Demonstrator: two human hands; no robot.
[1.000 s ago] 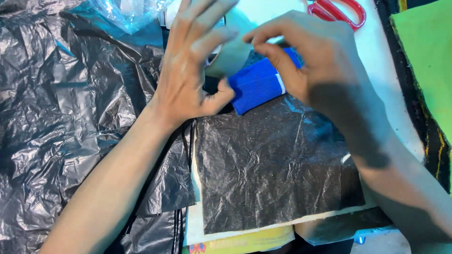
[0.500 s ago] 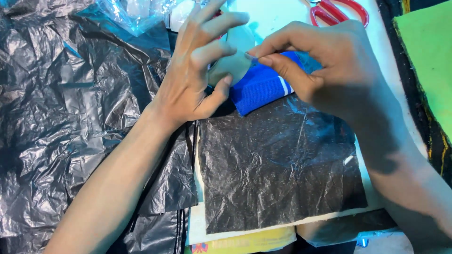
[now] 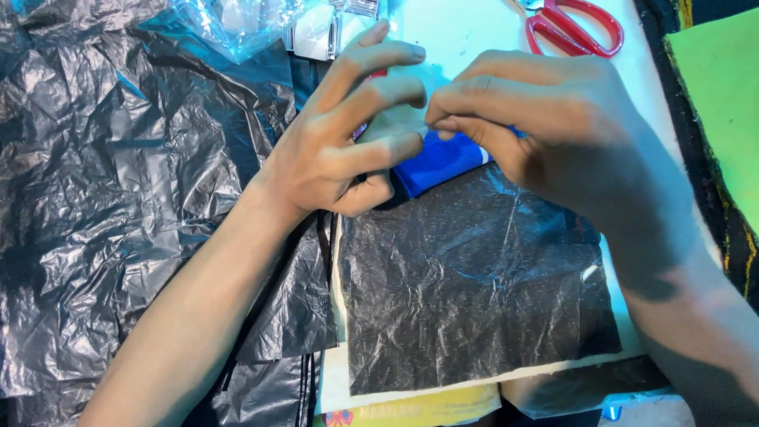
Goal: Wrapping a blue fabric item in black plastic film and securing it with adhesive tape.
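Your right fingers (image 3: 462, 119) are pinched narrow on something thin and pale, probably the end of a strip of tape, though it is too small to tell. Your left fingers (image 3: 387, 99) are curled loosely, half open; their tips meet the right ones at the same spot, and the left thumb presses by the blue roll (image 3: 439, 162). The roll lies just under both hands, touching the top edge of the black sheet (image 3: 474, 292), and your right hand (image 3: 553, 134) hides most of it.

To do this well, I'd judge you should keep the left thumb firm beside the roll so it cannot slide, and work with the fingertips only. Pull slowly and evenly; thin film tends to tear or fold on itself if jerked.

The black sheet lies flat on a white board (image 3: 336, 379) on the desk. Crumpled black plastic (image 3: 118, 198) spreads to the left, under your left forearm. Red scissors (image 3: 573, 28) lie at the top, near your right hand, and a green sheet (image 3: 719, 103) sits at the right edge.
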